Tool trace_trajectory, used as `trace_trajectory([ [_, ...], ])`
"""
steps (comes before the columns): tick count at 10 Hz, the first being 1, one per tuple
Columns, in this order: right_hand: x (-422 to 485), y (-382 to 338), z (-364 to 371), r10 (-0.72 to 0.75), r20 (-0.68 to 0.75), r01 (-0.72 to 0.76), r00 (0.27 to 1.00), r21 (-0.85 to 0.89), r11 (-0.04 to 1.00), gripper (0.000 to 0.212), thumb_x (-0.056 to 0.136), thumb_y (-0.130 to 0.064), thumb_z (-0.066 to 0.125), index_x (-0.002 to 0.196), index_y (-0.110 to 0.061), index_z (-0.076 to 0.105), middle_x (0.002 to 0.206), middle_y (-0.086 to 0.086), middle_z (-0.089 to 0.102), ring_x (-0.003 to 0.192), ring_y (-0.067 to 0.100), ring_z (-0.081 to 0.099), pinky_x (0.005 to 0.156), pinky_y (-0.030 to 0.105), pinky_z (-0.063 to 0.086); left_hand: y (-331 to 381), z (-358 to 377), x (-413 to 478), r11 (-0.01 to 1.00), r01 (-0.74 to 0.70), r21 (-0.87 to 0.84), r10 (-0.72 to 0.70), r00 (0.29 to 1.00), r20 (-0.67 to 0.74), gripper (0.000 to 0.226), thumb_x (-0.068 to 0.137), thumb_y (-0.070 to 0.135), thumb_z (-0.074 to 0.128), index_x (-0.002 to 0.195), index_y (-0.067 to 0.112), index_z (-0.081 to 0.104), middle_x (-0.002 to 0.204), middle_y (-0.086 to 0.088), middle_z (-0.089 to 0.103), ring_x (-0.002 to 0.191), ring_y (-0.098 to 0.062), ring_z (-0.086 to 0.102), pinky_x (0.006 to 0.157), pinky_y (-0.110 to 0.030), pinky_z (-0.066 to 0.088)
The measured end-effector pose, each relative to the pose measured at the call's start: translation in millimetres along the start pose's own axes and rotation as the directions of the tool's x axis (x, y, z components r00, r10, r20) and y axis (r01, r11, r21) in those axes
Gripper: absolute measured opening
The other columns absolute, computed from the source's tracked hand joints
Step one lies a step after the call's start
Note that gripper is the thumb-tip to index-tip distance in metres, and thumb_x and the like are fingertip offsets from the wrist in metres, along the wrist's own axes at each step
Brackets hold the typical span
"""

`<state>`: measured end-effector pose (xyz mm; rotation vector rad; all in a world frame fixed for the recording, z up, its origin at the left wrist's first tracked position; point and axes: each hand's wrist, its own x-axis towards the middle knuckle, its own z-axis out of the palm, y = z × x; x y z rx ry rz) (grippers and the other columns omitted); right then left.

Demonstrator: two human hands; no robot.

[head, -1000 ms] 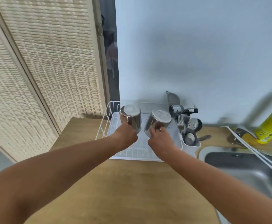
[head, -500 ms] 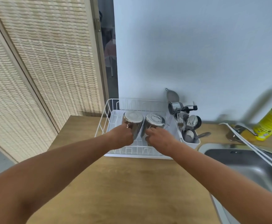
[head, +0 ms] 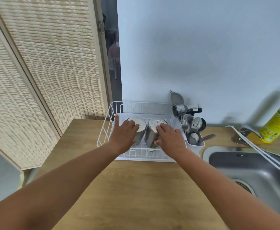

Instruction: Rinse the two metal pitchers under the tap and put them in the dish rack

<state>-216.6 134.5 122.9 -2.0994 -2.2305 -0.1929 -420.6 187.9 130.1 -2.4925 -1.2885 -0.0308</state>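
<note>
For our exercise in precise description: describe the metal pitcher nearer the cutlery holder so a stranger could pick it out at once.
Find the wire dish rack on the counter left of the sink. Two upturned pitchers stand side by side in it. Yours is the right pitcher, under the right hand, beside the cutlery holder; the left pitcher is under the left hand.

Person's arms: left forearm (head: 61, 188) and right forearm (head: 219, 188) uncovered along their whole visible length; left hand (head: 124, 136) and right hand (head: 171, 138) bare.
</note>
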Motion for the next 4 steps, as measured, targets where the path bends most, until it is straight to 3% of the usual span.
trace_trajectory([
  [2, -2, -1, -5, 0.037, 0.048, -0.039, 0.998, 0.047, 0.998, 0.065, 0.094, -0.043, 0.055, 0.149, -0.019, 0.029, 0.158, 0.0, 0.029, 0.146, 0.019, 0.025, 0.108, 0.045, 0.031, 2, -6, 1, 0.998, 0.01, -0.059, -0.009, 1.0, 0.02, 0.058, 0.089, 0.043, 0.061, 0.14, 0.022, 0.041, 0.138, -0.003, 0.048, 0.132, -0.025, 0.043, 0.115, -0.066, 0.01],
  [3, -15, -9, -13, 0.105, 0.044, -0.111, 0.994, 0.166, 0.98, 0.064, 0.097, -0.044, 0.05, 0.152, -0.022, 0.026, 0.162, 0.0, 0.021, 0.15, 0.019, 0.017, 0.114, 0.046, 0.025, 5, -15, -5, 0.973, 0.061, -0.224, -0.056, 0.998, 0.028, 0.057, 0.093, 0.039, 0.057, 0.144, 0.025, 0.038, 0.148, -0.002, 0.042, 0.142, -0.022, 0.033, 0.118, -0.061, 0.008],
  [4, -40, -20, -15, 0.18, -0.128, -0.135, 0.975, 0.298, 0.945, 0.055, 0.098, -0.041, 0.05, 0.148, -0.021, 0.037, 0.16, 0.001, 0.027, 0.149, 0.02, 0.022, 0.114, 0.045, 0.025, 12, -14, -18, 0.92, 0.109, -0.378, -0.141, 0.988, -0.059, 0.057, 0.095, 0.038, 0.055, 0.147, 0.026, 0.037, 0.155, -0.001, 0.035, 0.147, -0.02, 0.025, 0.12, -0.055, 0.01],
])
